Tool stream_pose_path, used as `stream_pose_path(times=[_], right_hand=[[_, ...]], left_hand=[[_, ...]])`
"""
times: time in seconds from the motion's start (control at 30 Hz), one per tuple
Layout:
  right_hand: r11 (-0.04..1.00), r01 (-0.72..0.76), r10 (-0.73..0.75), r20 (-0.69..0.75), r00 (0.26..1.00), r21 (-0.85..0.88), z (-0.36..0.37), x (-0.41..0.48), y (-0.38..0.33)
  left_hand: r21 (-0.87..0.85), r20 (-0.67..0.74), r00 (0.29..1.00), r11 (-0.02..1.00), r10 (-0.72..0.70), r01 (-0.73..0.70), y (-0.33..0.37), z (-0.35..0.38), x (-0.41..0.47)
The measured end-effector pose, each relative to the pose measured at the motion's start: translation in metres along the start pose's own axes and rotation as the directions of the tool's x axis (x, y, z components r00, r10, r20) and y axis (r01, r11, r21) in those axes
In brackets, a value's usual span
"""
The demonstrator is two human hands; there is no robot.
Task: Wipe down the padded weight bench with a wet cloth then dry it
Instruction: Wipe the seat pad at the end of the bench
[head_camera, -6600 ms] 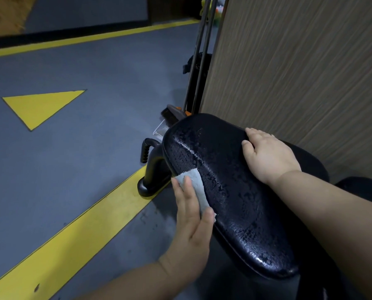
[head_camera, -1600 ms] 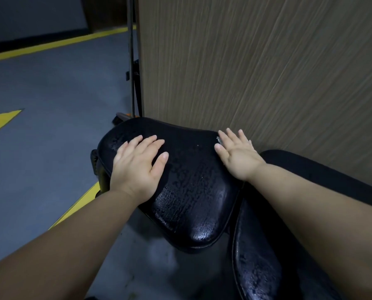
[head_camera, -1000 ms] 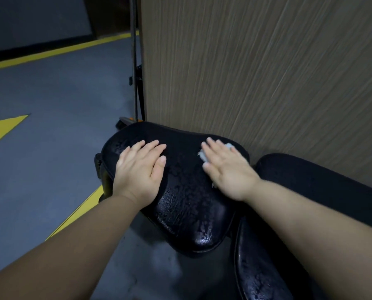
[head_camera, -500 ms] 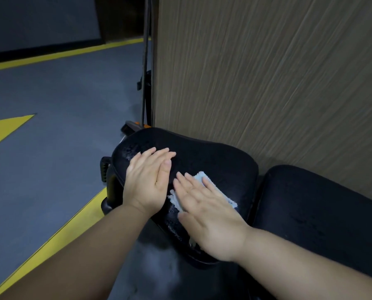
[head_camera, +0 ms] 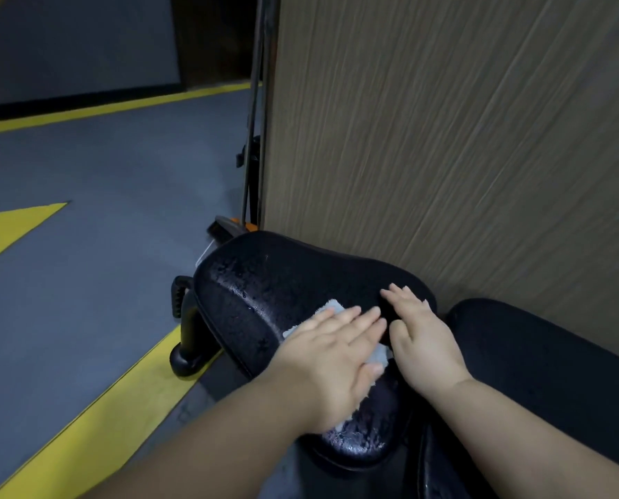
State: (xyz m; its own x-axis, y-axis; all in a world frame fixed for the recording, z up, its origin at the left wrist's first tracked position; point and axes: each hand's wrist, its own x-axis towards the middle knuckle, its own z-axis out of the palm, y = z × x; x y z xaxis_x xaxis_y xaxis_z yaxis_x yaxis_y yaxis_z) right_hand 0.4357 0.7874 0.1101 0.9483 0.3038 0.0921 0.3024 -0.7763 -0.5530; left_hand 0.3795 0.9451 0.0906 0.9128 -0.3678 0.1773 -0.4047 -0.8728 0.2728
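The black padded seat pad of the weight bench glistens with water drops. A pale blue-grey cloth lies on its near half. My left hand lies flat over the cloth with straight fingers and presses it to the pad; only the cloth's edges show. My right hand rests flat on the bare pad just right of the cloth, fingers straight. The second bench pad adjoins on the right.
A wood-grain panel stands right behind the bench. The bench's black foot with a ribbed handle stands on the grey floor beside a yellow stripe. Thin dark poles and a brush head lean at the panel's corner.
The cloth went from under my right hand to under my left hand. My right hand moved right onto bare pad; my left hand slid toward me over the cloth.
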Motion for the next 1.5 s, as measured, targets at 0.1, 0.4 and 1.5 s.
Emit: stream_pose_path(times=[0.1, 0.4, 1.5], right_hand=[[0.997, 0.018, -0.018, 0.003, 1.000, -0.077, 0.000, 0.000, 0.002], [0.989, -0.002, 0.002, -0.001, 1.000, -0.149, 0.003, -0.002, -0.001], [0.994, 0.030, -0.031, -0.001, 1.000, -0.109, 0.003, 0.002, 0.003]], left_hand=[[0.095, 0.010, 0.995, 0.990, -0.101, 0.100, -0.032, -0.012, 0.008], [0.115, 0.144, 0.786, 0.800, -0.601, 0.589, -0.142, -0.055, 0.058], [0.117, 0.248, 0.958, 0.986, -0.142, 0.115, -0.064, -0.023, 0.117]])
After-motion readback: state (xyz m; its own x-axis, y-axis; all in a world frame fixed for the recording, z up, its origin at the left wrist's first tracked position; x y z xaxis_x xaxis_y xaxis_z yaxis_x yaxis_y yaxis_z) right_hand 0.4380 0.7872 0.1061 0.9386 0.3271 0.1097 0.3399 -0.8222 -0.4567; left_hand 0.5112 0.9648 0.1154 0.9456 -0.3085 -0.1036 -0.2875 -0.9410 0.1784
